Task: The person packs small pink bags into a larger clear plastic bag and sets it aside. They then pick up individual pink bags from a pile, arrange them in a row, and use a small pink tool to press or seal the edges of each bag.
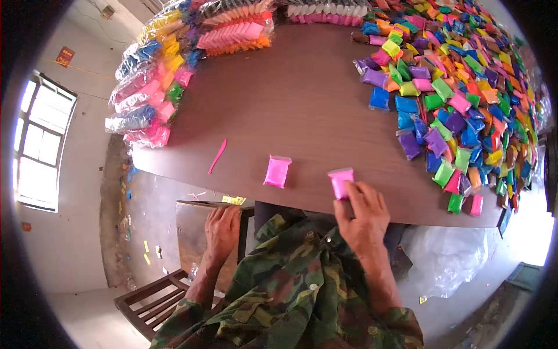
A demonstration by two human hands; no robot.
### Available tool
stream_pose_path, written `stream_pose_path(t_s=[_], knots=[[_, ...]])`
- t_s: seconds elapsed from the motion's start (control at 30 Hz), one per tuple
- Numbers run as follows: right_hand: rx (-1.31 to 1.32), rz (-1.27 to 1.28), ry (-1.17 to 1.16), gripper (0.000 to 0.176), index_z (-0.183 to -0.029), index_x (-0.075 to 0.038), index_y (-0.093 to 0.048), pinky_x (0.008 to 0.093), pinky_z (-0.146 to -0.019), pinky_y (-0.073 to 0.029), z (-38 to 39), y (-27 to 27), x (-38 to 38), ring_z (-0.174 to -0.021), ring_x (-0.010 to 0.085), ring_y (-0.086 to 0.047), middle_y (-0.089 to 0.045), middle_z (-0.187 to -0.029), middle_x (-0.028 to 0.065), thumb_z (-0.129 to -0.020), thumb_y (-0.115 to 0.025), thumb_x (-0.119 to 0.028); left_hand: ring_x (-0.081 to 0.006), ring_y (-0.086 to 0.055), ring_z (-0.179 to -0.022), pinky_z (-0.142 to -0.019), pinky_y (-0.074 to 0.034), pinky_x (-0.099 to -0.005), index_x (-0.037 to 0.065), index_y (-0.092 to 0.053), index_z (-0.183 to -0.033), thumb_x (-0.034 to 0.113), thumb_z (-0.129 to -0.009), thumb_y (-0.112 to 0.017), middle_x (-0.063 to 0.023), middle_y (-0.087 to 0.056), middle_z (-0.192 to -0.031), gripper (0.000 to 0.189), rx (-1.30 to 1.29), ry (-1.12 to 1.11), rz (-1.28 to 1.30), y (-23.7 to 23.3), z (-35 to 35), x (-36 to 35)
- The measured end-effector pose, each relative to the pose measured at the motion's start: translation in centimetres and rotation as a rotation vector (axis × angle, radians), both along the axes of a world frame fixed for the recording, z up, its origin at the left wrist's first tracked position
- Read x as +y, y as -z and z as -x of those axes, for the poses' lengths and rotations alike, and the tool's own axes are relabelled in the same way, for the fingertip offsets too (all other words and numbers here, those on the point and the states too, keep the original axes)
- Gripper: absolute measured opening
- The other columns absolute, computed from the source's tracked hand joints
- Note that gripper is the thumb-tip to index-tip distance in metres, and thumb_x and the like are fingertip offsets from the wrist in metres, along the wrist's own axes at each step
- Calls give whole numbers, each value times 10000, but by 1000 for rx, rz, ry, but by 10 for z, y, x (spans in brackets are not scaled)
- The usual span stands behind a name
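Note:
My right hand [365, 218] is at the table's front edge, its thumb and index finger on the lower right corner of a small pink packet [340, 179]. That packet is a clear sachet filled with something soft-looking and pink. To its left, a second pink packet [277, 171] lies flat on the brown table [261, 110]. Farther left is a thin pink strip [218, 156]. My left hand [222, 231] hangs in front of the table edge over a wooden box-like piece, its fingers loosely bent, with nothing visible in them.
A large heap of small colourful packets [453, 104] covers the table's right side. Bundled packets in clear wrap [142, 96] line the left edge, with more bundles [235, 32] at the back. Below stand a slatted wooden chair [157, 302] and a clear plastic bag [450, 256].

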State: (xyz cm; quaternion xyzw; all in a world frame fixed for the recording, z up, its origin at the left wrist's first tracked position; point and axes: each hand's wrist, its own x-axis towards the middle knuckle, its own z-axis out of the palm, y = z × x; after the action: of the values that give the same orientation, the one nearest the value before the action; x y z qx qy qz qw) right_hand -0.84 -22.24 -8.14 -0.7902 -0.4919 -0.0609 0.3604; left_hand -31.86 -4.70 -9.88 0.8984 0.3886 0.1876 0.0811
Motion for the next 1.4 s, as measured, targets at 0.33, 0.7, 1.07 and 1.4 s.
stream_pose_path(t_s=[0.33,0.7,1.07,1.4], knots=[[-72,186,-155,629,-1457,-89,-641,568,-1113,-438,6,-12,2,-1391,389,-533,-552,-1527,155,-895,-817,-310,-356,-742,-967,-860,-584,-429,23,-752,-1022,84,-954,-770,-145,-774,-1048,93,-223,-61,59,-27,-22,23],[-189,353,-285,852,-1575,18,-496,621,-1245,-300,16,11,8,-1544,448,-400,-414,-1676,249,-1005,-645,-598,-370,-666,-1182,-1000,-538,-495,27,-746,-1133,166,-991,-750,-147,-718,-1259,199,-280,33,-170,-20,-81,69],[-200,383,-246,896,-1598,26,-457,611,-1250,-303,23,11,11,-1574,433,-365,-373,-1703,247,-1010,-635,-627,-345,-668,-1175,-1019,-481,-472,31,-749,-1128,246,-1057,-672,-133,-745,-1230,239,-353,10,-93,5,-90,75],[-40,212,-235,944,-1627,44,-389,589,-1246,-324,12,6,6,-1565,439,-384,-386,-1689,264,-991,-682,-589,-360,-681,-1155,-1051,-481,-483,10,-761,-1096,202,-1063,-656,-150,-761,-1197,221,-330,0,-125,7,-91,75]])
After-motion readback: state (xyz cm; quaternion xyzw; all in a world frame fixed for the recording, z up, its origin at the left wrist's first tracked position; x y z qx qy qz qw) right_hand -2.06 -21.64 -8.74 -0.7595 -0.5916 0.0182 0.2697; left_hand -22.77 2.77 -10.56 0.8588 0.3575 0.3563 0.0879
